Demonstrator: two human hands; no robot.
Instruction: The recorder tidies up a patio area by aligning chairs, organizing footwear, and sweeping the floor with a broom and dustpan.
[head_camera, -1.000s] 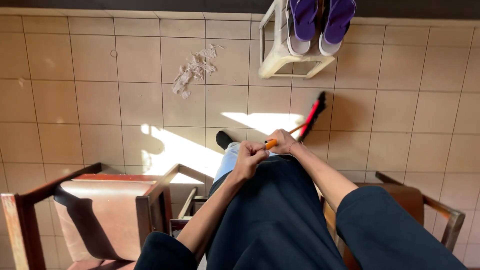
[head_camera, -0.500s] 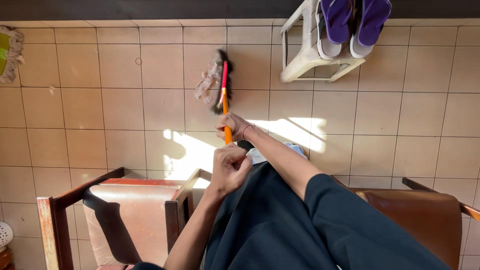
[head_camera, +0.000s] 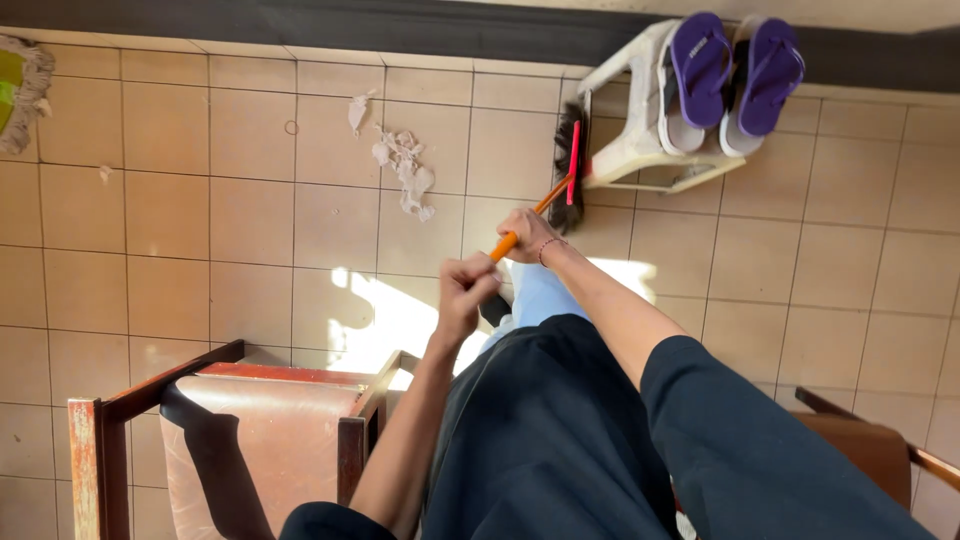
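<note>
Your right hand (head_camera: 528, 236) and left hand (head_camera: 466, 290) both gripping the broom (head_camera: 570, 170), handle partly hidden in your fists, bristles against the stool (head_camera: 630, 130), scraps (head_camera: 405, 165) nearby

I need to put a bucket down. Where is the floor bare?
Bare tiles lie left of the paper scraps, between the rag and the wooden chair, and right, below the white stool. Crowded: around the broom head and stool.

rug (head_camera: 20, 90): cut by left edge; broom (head_camera: 570, 165) bristles: partly behind stool (head_camera: 625, 150)
</note>
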